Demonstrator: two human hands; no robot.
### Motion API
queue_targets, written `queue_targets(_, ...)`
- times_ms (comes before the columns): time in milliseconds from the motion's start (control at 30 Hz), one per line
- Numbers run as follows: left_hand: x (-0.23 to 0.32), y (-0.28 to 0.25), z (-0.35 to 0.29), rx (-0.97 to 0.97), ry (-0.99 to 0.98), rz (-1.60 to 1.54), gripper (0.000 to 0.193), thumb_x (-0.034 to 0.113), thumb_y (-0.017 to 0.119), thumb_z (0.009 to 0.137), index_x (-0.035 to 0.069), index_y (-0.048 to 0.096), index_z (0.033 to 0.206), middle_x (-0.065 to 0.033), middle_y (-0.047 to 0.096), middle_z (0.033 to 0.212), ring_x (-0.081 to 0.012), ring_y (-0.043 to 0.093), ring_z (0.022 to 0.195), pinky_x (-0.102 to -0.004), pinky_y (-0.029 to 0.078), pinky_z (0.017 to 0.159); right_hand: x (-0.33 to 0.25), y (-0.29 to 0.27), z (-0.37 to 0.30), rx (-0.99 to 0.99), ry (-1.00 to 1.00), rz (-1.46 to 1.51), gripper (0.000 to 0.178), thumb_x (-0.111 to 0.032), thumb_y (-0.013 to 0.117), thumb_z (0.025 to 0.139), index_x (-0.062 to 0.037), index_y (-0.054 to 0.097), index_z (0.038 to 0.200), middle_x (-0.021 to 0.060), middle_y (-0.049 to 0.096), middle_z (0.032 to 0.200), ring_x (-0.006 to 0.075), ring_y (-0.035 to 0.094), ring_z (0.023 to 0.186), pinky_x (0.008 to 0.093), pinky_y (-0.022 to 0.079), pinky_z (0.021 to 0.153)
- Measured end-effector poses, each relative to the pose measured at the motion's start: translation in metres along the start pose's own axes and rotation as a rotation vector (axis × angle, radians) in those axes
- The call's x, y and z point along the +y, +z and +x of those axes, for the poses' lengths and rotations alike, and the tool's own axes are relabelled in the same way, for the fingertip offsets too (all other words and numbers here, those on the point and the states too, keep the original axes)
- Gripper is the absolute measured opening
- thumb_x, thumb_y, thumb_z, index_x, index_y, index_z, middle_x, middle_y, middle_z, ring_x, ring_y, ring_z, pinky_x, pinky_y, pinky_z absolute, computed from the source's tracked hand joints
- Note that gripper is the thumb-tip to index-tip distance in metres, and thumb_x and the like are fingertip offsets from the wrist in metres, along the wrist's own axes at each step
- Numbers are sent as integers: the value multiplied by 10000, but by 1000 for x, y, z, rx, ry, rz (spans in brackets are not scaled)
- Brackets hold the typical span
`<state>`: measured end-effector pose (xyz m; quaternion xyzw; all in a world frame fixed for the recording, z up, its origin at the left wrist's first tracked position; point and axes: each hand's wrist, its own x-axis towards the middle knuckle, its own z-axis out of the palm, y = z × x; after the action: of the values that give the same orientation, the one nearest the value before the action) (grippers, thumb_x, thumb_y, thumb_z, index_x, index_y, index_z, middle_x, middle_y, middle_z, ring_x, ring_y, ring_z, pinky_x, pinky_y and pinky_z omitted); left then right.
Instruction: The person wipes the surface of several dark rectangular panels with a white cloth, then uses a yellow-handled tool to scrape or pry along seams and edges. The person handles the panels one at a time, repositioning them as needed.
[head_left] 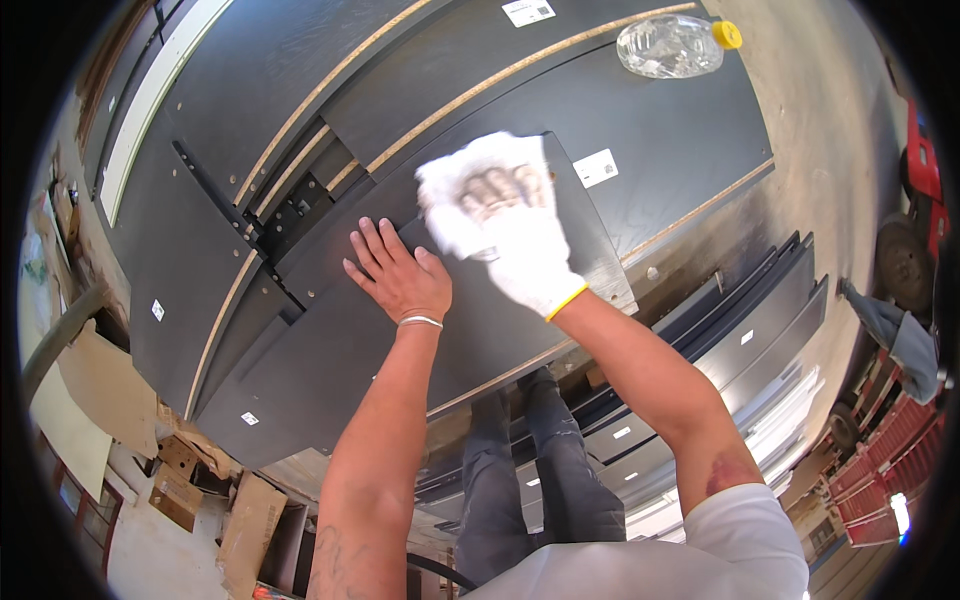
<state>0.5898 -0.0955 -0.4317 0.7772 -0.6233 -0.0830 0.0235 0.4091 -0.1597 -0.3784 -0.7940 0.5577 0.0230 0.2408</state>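
Observation:
My left hand (pixel 402 278) is bare, with a pale band at the wrist. It lies with fingers spread on a dark grey board (pixel 480 340) that has a raw chipboard edge. My right hand (pixel 525 235) wears a white glove with a yellow cuff and soiled fingers, slightly smeared by motion. Under it a white cloth (pixel 448 205) is bunched and pressed against the same board, toward its far right part. A clear plastic bottle (pixel 668 47) with a yellow cap lies on its side on another dark panel (pixel 690 120) at the far right.
More dark panels (pixel 240 90) are stacked to the left and far side, some with white labels. Below on the right, further panels (pixel 740 300) lie in a row. Cardboard boxes (pixel 250 530) stand at lower left. A wheel (pixel 905 262) and red machinery show at the right.

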Motion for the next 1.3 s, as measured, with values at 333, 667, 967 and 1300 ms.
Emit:
queue_targets(333,-1,2,-2,71,39,15,690,226,581,931,12,376,1555,-204,261,1702,-390,197,1588,-606,84,1278,-48,71,-250,-173,-126,398,478,-288,521,969,-113,614,1404,93,619,1436,269,475,1440,524,221,1265)
queue_targets(667,-122,-17,-243,-152,465,113,880,113,739,740,204,435,1560,-284,229,1688,-553,139,1562,-779,78,1200,-55,132,-453,-121,1052,2608,602,-128,721,953,-76,497,1509,93,624,1436,277,602,1324,454,480,1132)
queue_targets(967,-97,-172,-239,-463,276,15,979,-42,722,666,237,458,1567,-240,333,1662,-474,304,1533,-641,336,1183,-35,116,-461,50,1208,2296,614,50,665,876,-82,530,1460,108,645,1359,328,612,1283,510,511,1094)
queue_targets(1300,-200,-265,84,242,-246,-348,503,500,710,972,7,711,868,-160,669,782,-230,617,728,-411,485,734,-39,96,-438,116,975,2173,573,39,675,886,-22,569,1446,120,677,1359,289,643,1256,423,506,1087)
